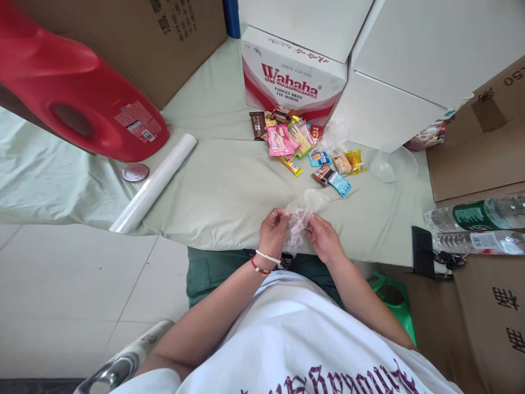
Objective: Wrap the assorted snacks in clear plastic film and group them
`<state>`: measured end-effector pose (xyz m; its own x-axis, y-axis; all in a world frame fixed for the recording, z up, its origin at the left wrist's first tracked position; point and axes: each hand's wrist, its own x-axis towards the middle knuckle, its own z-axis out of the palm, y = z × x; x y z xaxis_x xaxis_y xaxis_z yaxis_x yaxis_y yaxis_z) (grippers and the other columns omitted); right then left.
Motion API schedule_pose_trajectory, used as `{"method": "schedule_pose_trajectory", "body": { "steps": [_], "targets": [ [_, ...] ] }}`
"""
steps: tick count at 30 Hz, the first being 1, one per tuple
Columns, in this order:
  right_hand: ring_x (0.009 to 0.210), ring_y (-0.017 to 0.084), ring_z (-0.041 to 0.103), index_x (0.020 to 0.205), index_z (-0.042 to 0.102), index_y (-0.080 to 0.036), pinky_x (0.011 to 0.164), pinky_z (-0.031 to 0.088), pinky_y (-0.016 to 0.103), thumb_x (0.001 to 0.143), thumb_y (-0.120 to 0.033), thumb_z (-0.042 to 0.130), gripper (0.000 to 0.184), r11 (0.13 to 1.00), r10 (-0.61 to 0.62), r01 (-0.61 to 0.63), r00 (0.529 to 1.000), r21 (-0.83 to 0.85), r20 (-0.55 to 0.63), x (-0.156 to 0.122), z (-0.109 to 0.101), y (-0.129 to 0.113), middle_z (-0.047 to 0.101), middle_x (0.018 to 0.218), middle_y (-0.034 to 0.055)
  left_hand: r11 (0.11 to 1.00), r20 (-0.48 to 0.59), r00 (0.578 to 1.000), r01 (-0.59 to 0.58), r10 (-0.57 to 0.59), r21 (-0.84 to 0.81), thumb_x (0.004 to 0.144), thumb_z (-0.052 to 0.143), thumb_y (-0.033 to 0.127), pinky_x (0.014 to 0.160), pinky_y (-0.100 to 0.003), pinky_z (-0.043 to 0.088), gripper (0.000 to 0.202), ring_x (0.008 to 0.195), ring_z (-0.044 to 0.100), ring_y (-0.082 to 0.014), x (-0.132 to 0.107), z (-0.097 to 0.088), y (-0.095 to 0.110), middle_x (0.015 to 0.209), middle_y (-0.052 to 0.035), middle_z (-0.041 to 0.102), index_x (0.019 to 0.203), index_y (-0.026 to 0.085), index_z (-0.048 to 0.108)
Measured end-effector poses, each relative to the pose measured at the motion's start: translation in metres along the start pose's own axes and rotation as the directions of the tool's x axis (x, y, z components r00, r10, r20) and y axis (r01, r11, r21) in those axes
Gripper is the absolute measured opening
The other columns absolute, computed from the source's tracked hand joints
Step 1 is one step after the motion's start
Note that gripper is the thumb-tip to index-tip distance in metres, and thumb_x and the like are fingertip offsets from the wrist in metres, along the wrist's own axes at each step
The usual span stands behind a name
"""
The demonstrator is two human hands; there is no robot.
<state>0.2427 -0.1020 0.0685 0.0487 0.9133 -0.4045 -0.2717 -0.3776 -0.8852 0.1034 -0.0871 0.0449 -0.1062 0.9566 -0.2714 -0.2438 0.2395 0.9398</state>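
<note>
My left hand (274,232), with a ring and bracelets at its wrist, pinches one side of a crumpled clear plastic bag (301,218). On the other side, the fingers of my right hand (326,241) are closed on the same thin plastic. Both hands are just above the near edge of the covered table, close to my lap. No contents show inside the bag. Beyond it lies a loose pile of small wrapped snacks (280,140), with a blue packet (340,184) and a yellow-wrapped one (356,162) nearer the right.
Behind the snacks stands a Wahaha water carton (293,82). More crumpled clear plastic (334,137) lies by the pile. At left are a white roll (153,183), a round tin (135,173) and a big red jug (102,109). Water bottles (476,216) lie at right.
</note>
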Motion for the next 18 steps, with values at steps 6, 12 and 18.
{"method": "schedule_pose_trajectory", "body": {
  "steps": [6,12,18],
  "targets": [
    [0.108,0.022,0.066,0.107,0.077,-0.026,0.086,0.057,0.032,0.079,-0.075,0.074,0.056,0.988,-0.132,0.121,0.985,-0.1,-0.111,0.0,-0.007,-0.005,0.075,0.117,0.0054,0.821,-0.068,0.944,-0.242,0.322,0.517,0.099,0.052,0.032,0.084,-0.03,0.047,0.018,0.09,0.065,-0.0191,0.004,0.008,-0.001,0.098,-0.0057,0.071,0.104,0.021,0.064],
    [0.071,0.014,0.059,0.077,0.074,-0.023,0.065,0.049,0.025,0.064,-0.048,0.092,0.033,0.998,-0.053,0.051,0.997,-0.029,-0.058,0.016,-0.01,-0.008,0.073,0.081,-0.0007,0.834,-0.041,0.962,-0.211,0.268,0.51,0.098,0.052,0.032,0.072,-0.028,0.046,0.015,0.073,0.065,-0.0181,0.02,0.007,0.006,0.08,-0.0017,0.068,0.104,0.022,0.062],
    [0.067,0.013,0.064,0.083,0.072,-0.02,0.059,0.055,0.023,0.052,-0.045,0.1,0.048,0.978,0.157,-0.145,0.985,0.15,-0.07,0.036,-0.048,-0.017,0.075,0.082,0.0005,0.986,-0.029,0.995,0.094,-0.091,0.134,0.092,0.056,0.036,0.046,-0.024,0.032,0.016,0.044,0.04,-0.0111,0.047,-0.014,0.012,0.056,0.0074,0.046,0.086,0.021,0.059]
  ]
}}
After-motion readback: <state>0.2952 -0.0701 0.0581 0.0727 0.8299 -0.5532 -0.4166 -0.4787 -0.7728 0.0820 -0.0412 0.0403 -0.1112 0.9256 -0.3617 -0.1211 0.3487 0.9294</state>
